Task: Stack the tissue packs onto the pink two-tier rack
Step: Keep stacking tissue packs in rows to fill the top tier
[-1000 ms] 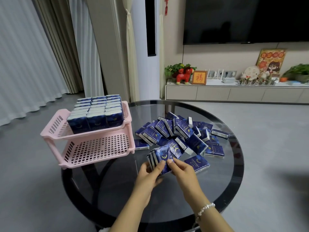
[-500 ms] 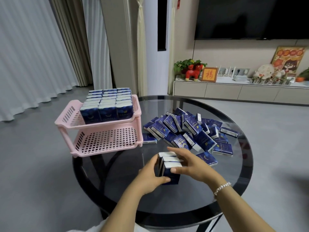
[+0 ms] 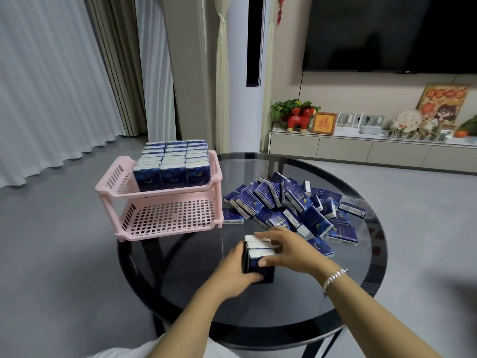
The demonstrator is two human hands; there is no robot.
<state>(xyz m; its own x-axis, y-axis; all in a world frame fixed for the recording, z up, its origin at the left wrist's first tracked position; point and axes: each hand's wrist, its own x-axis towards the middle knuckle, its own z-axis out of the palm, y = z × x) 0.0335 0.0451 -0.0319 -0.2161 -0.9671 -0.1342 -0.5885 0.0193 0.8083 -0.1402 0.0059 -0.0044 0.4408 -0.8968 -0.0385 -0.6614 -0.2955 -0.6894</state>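
- Both hands hold one small bundle of tissue packs (image 3: 258,257) that stands upright on the counter (image 3: 335,306), near its front middle.
- Left hand (image 3: 233,273) grips the bundle from the left and near side, with the thumb curled round the lower front corner.
- Right hand (image 3: 289,250) lies over the top and right side, fingers bent along the white top edges; a beaded bracelet (image 3: 335,276) is on this wrist.
- I count three white tops in the bundle, so three packs at least; more I cannot tell, because the hands cover it.
- One pink two-tier rack (image 3: 165,200) stands at the left rim of the round dark glass counter, well apart from the hands.
- Upper tier of the rack carries dark blue packs on end, in three columns (image 3: 171,166); each column shows about seven packs, but the back rows are too small for a sure count.
- Lower tier (image 3: 170,215) shows only its pink grid floor.
- One loose heap of blue packs (image 3: 291,205) lies on the counter to the right of the rack and behind the hands; they overlap each other, perhaps twenty-five or thirty, an exact number I cannot give.
- One single pack (image 3: 232,219) lies flat between the heap and the foot of the rack.
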